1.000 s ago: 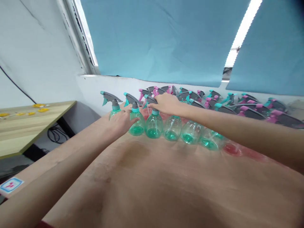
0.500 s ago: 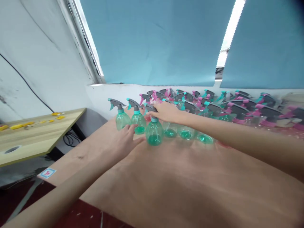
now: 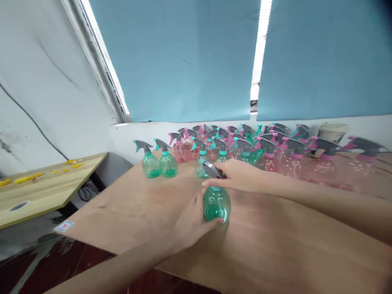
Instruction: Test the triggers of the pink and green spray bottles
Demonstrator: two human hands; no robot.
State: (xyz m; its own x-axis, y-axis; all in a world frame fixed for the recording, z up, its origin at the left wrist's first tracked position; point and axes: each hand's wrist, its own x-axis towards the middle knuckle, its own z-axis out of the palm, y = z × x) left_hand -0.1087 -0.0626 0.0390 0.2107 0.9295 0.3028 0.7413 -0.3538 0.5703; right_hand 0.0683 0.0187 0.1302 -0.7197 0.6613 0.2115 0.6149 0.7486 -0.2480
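Note:
A green plastic spray bottle (image 3: 216, 206) with a grey trigger head (image 3: 212, 169) stands between my hands, near the middle of a brown board (image 3: 131, 216). My left hand (image 3: 192, 222) cups the lower body of the bottle from the near side. My right hand (image 3: 240, 175) lies over the trigger head and neck, hiding part of them. Two green spray bottles (image 3: 151, 165) stand upright to the left, and a third (image 3: 202, 169) stands just behind my right hand. Many pink and green spray bottles (image 3: 245, 153) crowd together at the back of the board.
A wooden desk (image 3: 45, 185) with yellow pieces (image 3: 26, 179) stands lower left, beyond the board's edge. A paper cup (image 3: 332, 132) sits at the back right. Blue blinds (image 3: 180, 61) cover the window, and a white wall (image 3: 45, 81) runs along the left.
The green bottle has come toward me, away from the row. My left hand has moved from beside it to under it. My view has also shifted left and upward.

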